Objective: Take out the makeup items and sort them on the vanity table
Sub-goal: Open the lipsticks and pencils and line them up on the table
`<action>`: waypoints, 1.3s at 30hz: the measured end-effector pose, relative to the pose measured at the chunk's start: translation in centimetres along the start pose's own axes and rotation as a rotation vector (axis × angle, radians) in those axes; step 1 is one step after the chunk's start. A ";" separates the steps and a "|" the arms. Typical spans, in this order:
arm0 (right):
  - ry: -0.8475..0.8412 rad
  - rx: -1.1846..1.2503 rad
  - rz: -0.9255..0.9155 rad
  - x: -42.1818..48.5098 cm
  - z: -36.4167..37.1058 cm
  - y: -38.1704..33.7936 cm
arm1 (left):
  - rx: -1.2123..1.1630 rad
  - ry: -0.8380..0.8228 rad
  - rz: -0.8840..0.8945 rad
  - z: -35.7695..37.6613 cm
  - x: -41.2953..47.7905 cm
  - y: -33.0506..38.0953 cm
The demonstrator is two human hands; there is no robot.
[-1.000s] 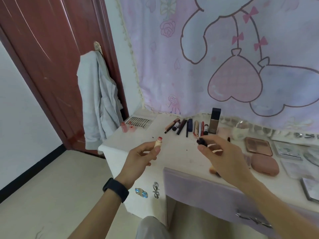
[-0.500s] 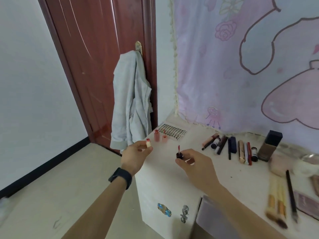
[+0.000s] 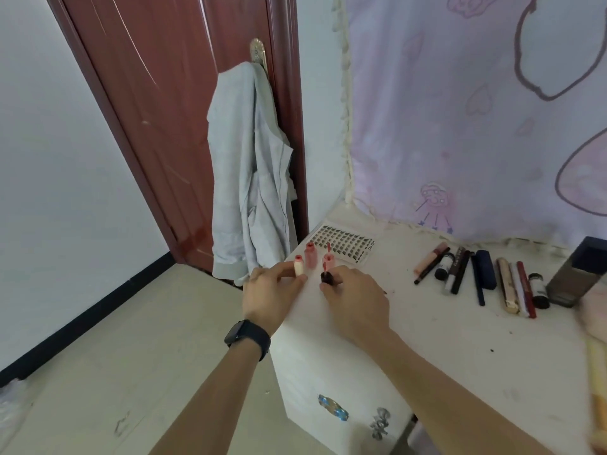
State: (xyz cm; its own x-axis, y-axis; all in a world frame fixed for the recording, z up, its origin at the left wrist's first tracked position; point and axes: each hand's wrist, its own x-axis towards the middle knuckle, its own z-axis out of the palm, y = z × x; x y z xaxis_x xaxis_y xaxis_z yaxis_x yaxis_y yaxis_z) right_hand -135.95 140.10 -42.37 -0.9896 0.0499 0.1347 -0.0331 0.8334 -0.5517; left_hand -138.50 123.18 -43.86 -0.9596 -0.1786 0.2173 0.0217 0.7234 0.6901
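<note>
A small cream bottle [image 3: 299, 268] with a red top is being pinched upright between the thumb and fingertips of the left hand [image 3: 272, 290], at the vanity table [image 3: 427, 339] corner. An applicator wand [image 3: 326, 274] is being gripped by its dark cap in the curled fingers of the right hand [image 3: 354, 300], red tip pointing up. Judging from this, the wand is being readied for the bottle. The bottle is best held steady and upright while the tip is turned down and guided straight in, so the two pink bottles [image 3: 310, 254] just behind are not being knocked or smeared. Whether the cream bottle's base is touching the table cannot be told, nor whether its neck is open. The wand's tip is overlapping one pink bottle. The foundation bottle [image 3: 574, 277] beyond the row of pencils and tubes [image 3: 483, 274] is being cut off at the right edge
</note>
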 end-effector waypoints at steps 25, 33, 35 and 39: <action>0.026 -0.031 0.048 0.3 -0.1 -0.8 | 0.023 -0.023 -0.003 0.2 0.3 -0.2; 0.019 0.051 -0.035 -4.9 -4.1 1.7 | -0.046 -0.025 -0.043 -1.3 -2.7 0.5; 0.101 0.025 -0.087 -7.6 -5.2 4.0 | -0.044 0.048 0.017 -1.2 -4.5 1.8; 0.294 -0.131 -0.149 -11.6 -6.7 9.9 | -0.085 0.098 0.227 0.4 -7.4 6.5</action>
State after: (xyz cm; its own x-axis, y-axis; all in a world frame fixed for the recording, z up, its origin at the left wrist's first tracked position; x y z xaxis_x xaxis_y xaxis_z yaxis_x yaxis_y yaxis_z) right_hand -123.89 151.42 -43.91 -0.8919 0.0626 0.4479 -0.1374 0.9060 -0.4003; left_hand -131.33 129.45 -41.25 -0.8958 -0.0852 0.4362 0.2605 0.6945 0.6707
